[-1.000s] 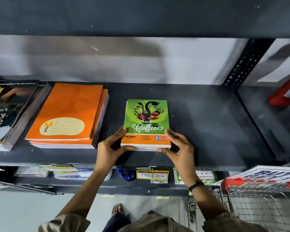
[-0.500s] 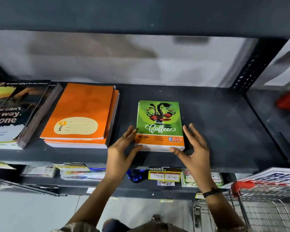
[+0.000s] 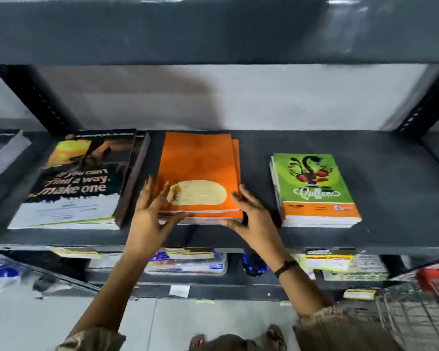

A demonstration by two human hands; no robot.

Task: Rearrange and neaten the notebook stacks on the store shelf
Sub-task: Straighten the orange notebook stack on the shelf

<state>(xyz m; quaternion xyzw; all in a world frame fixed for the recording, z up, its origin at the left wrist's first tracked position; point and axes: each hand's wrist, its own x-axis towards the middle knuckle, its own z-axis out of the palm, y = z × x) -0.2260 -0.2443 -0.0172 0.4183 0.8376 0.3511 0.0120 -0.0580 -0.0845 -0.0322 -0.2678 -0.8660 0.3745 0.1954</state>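
Both hands bracket the orange notebook stack (image 3: 200, 173) at its near end: my left hand (image 3: 150, 219) is spread open against the near left corner, fingers fanned, while my right hand (image 3: 251, 219) is open too, its fingers laid against the right edge and the thumb under the front. Neither grips anything; I judge they are set as two flat walls to square the pile, since the lower orange books stick out to the right of the top one. That stack lies in the middle of the shelf (image 3: 390, 236). Just beside it on the left sits the dark motto notebook stack (image 3: 79, 183). Well apart on the right, the green Coffee notebook stack (image 3: 314, 188) lies slightly fanned at its left edge, so it may need squaring as well.
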